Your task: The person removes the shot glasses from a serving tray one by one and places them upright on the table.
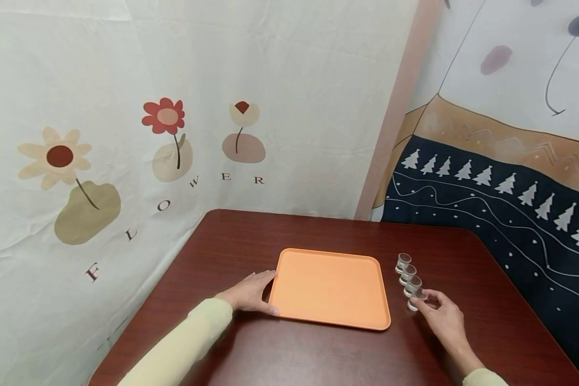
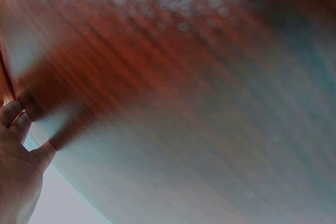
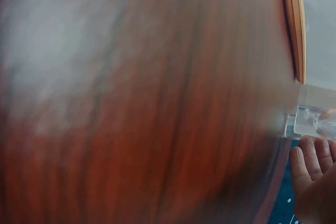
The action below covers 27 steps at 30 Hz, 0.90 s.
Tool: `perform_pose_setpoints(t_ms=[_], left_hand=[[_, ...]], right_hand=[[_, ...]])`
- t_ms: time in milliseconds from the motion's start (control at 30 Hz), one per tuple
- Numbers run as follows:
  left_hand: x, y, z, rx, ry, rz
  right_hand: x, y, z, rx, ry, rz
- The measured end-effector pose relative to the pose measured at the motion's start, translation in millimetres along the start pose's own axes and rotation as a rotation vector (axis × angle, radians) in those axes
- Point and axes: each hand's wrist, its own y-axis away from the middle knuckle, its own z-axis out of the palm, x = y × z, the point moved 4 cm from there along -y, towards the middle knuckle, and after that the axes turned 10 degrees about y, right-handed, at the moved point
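An orange rectangular tray (image 1: 330, 289) lies flat on the table. At its left side, my left hand (image 1: 251, 294) touches the rim, fingers extended and thumb by the near left corner. Right of the tray stand small clear glass cups in a slanting row: a far one (image 1: 403, 262), two middle ones (image 1: 408, 274), and a nearest cup (image 1: 413, 305). My right hand (image 1: 443, 320) pinches that nearest cup between thumb and fingers. In the right wrist view, clear cups (image 3: 305, 120) appear beside the fingertips. The left wrist view catches only part of the left hand (image 2: 21, 166) at its edge.
The dark red-brown wooden table (image 1: 328, 354) has rounded far corners. A pale cloth with printed flowers (image 1: 294, 107) hangs behind and to the left. On the right hangs a dark blue cloth with white trees (image 1: 492, 214).
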Motion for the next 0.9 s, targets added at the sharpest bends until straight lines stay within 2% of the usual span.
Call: perform_pose_setpoints(t_ms=[533, 767, 900], left_hand=[[5.3, -2.5, 3.4, -0.003, -0.005, 0.002], [5.9, -3.1, 3.4, 0.003, -0.003, -0.006], [5.2, -3.5, 3.4, 0.006, -0.004, -0.007]], right_hand=[[13, -2.2, -1, -0.005, 0.051, 0.012], [12, -2.5, -3, -0.058, 0.01, 0.007], [9, -3.3, -6, -0.056, -0.012, 0.004]])
